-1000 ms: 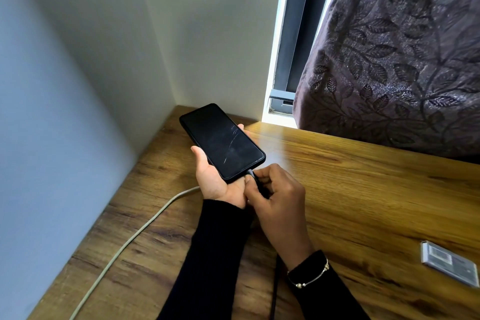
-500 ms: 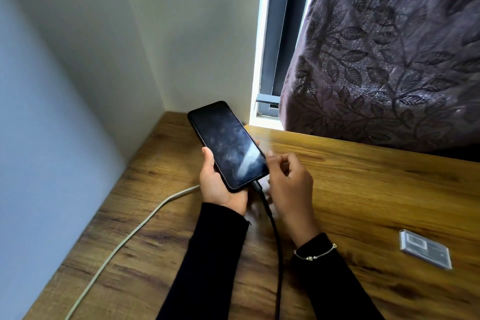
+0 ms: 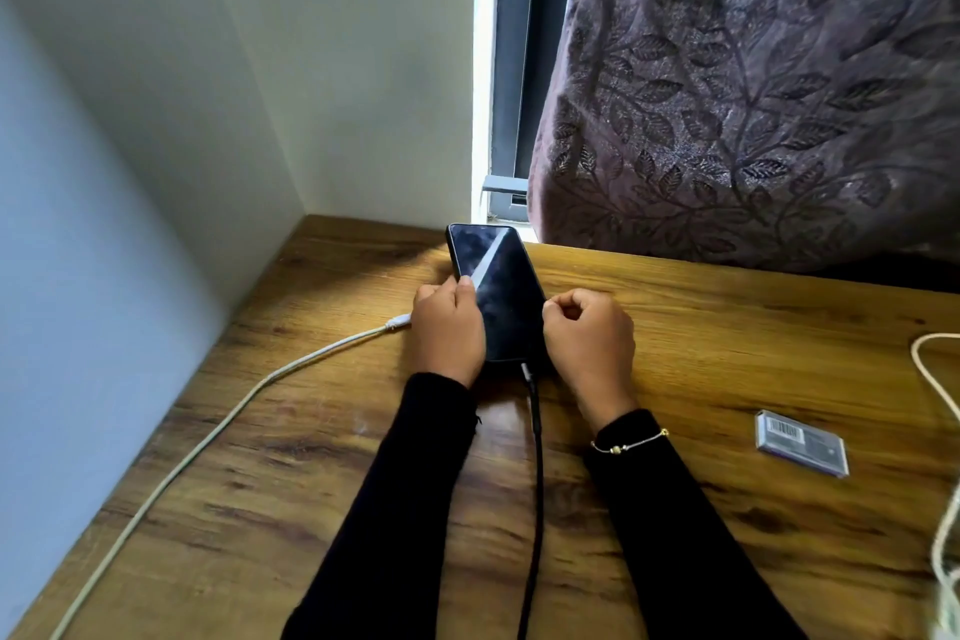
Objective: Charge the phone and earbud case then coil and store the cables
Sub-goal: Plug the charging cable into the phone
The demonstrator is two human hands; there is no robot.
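While left hand point(image 3: 449, 327) fingers grip one phone point(image 3: 498, 291) — right hand point(image 3: 589, 335) fingers curled, empty — three cables.

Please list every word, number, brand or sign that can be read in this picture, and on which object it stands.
No text can be read.
Small flat grey box on the brown wooden desk: a barcode label with print, too small and blurred to read.
Black phone with dark screen: no text shows.

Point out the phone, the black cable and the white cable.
phone point(image 3: 506, 294): head view, middle of the dark screen.
black cable point(image 3: 536, 463): head view, run between the sleeves.
white cable point(image 3: 208, 437): head view, mid-length on the desk.
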